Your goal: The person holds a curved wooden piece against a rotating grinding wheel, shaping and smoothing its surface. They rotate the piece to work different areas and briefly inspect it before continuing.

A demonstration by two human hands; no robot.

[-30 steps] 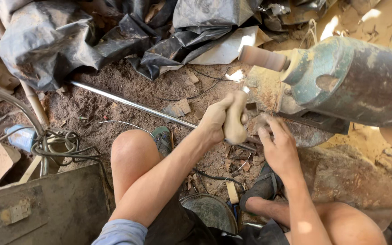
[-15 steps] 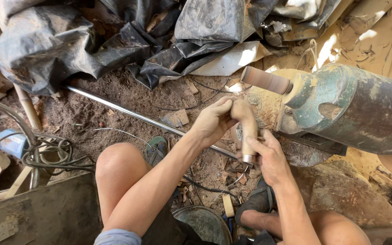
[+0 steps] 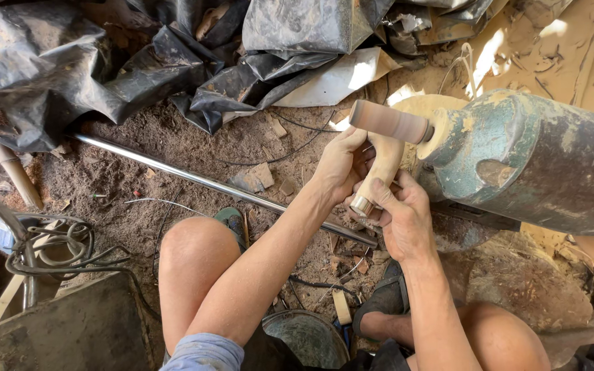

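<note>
A pale wooden handle piece with a metal ring at its lower end is held upright against a brown sanding drum. The drum sticks out from a green, dust-caked motor. My left hand grips the wooden piece from the left side. My right hand holds its lower end, thumb over the wood near the metal ring. My bare knees are below, the left one raised.
A long metal rod lies across the dirt floor. Black plastic sheeting is heaped at the top. Coiled cables and a dark metal box are at lower left. A round tin sits between my legs.
The wooden piece has been lifted from beside the motor's base up against the sanding drum. Both hands rose with it and the view shifted closer.
</note>
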